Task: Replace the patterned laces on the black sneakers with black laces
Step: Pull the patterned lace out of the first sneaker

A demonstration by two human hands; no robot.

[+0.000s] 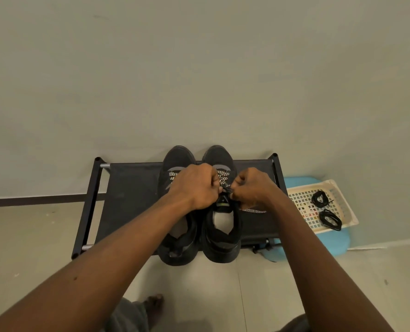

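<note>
My left grip (194, 185) and right grip (254, 188) both pinch the patterned lace (221, 180); if I yank unevenly it'll probably jam between them.

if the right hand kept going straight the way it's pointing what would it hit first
Most likely the patterned lace on the right sneaker, which the right hand is pinching; the left hand sits just beyond it. Depth is unclear from one view.

both my arms stretch forward, hands nearly touching. my left hand (194, 185) curls knuckles-up around the patterned lace (223, 180); my right hand (253, 188) pinches it with curled fingers.
</note>
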